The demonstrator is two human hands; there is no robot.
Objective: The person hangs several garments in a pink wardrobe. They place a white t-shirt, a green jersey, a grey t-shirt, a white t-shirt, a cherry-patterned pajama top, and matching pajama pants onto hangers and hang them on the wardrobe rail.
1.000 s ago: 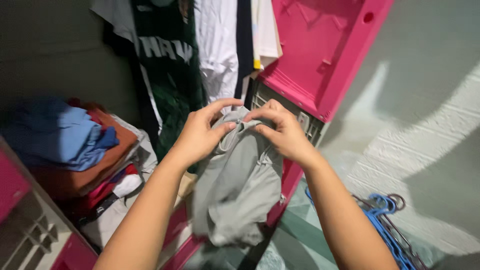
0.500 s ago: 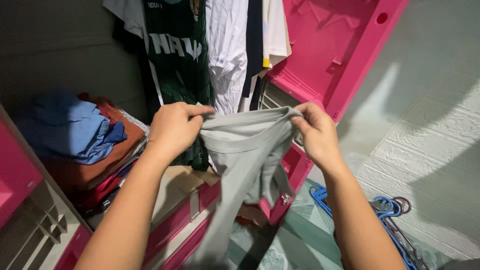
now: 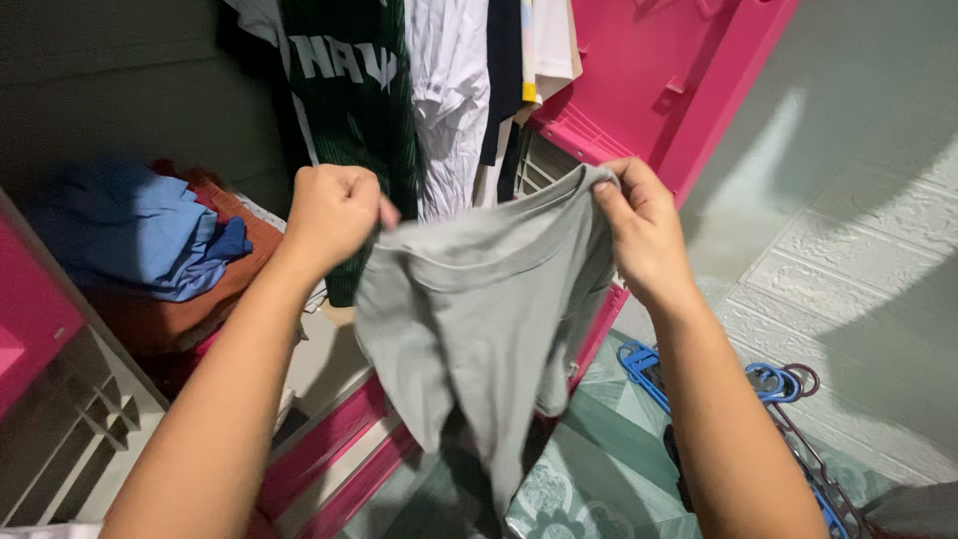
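Currently, my left hand (image 3: 334,212) is closed into a fist on the upper edge of a grey garment (image 3: 479,309), with the cloth pinched inside the curled fingers. My right hand (image 3: 644,232) is closed on the opposite end of the same edge, thumb and fingers clamped over a bunched fold of fabric. The two hands are well apart, so the edge runs between them nearly taut, sagging slightly in the middle. A seam band runs parallel to that edge just below it. The rest of the grey garment hangs free below my hands, narrowing to an uneven lower end; it rests on no surface.

The garment is held in the air in front of an open pink wardrobe (image 3: 639,110). Behind its upper edge hang several clothes: a dark green jersey (image 3: 349,110) with white lettering, a white shirt (image 3: 451,100) just beside it, and further hanging items in dark and pale tones to the right of that. The pink door of the wardrobe stands open behind my right hand.

On the shelf (image 3: 324,359) inside the wardrobe, toward its left end, lies a stack of folded clothes, with a blue garment (image 3: 140,240) on top of an orange-brown one (image 3: 225,284). Below the hanging cloth is the patterned green floor (image 3: 589,479). Near the right edge of the floor, beside my right forearm, lies a bundle of blue hangers (image 3: 758,399).
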